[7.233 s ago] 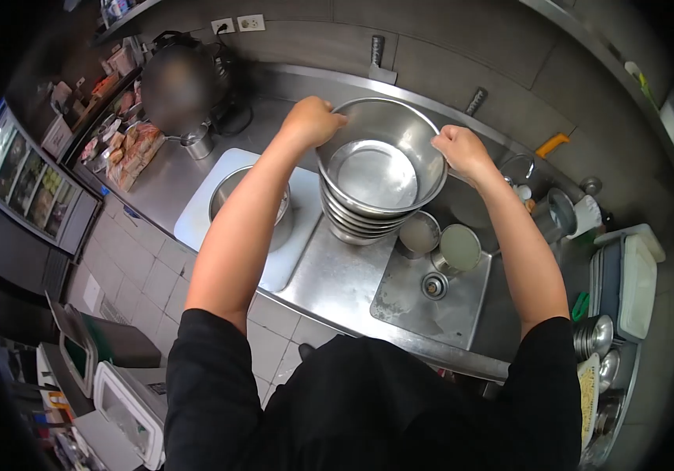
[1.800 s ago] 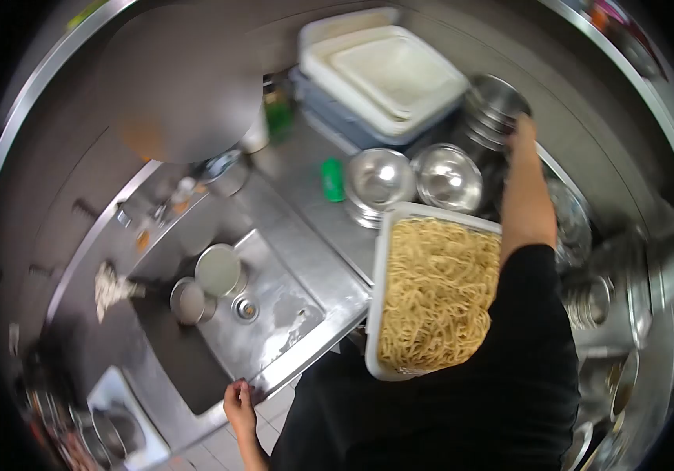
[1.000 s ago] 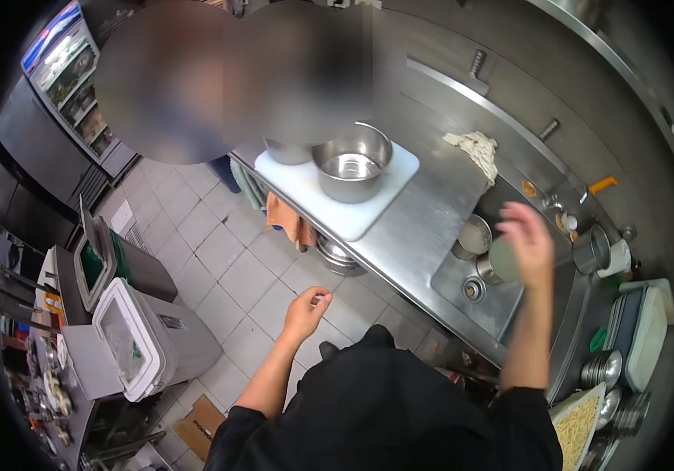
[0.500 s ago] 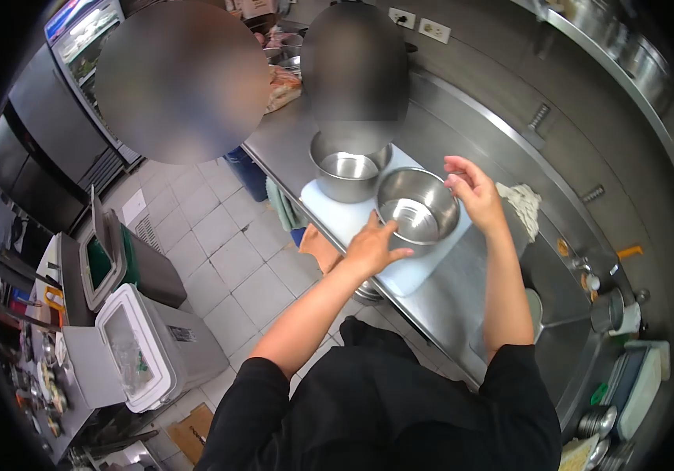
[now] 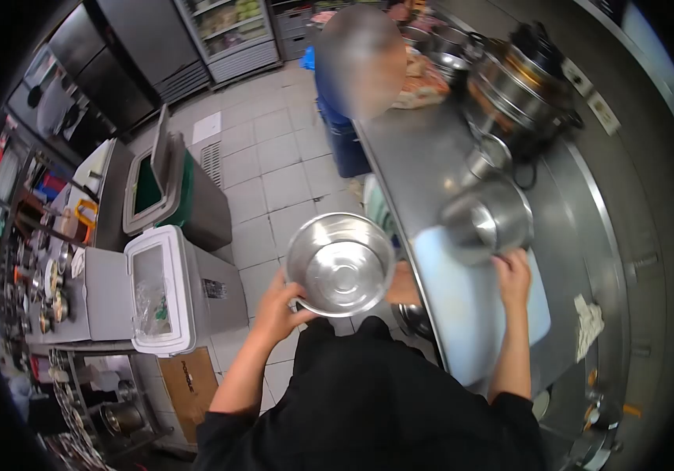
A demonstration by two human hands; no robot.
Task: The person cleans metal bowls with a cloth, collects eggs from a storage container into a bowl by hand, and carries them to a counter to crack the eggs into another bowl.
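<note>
Head view looks down on a tiled floor (image 5: 262, 161), with a long stainless-steel surface (image 5: 415, 165) running along the right side and a glass-door refrigerator (image 5: 231, 35) on the far left. Two waste bins stand to the left: a white-lidded bin (image 5: 215, 306) nearer, and a grey bin (image 5: 207, 204) with a green liner just beyond it. On the surface lies a pale cutting board (image 5: 470, 330). A deep steel pot (image 5: 340, 271), mouth up, is over the floor, just left of the board; the left hand (image 5: 278, 308) grips its near left side, thumb at the rim and fingers closed around the outside. A second steel pot (image 5: 502, 212), blurred, is at the board's far end; the right hand (image 5: 513, 276) touches its near edge with bent fingers, though how firmly it grips cannot be told. Beyond that pot is a small saucepan (image 5: 488, 157); to the board's right lies a crumpled cloth (image 5: 587, 326).
</note>
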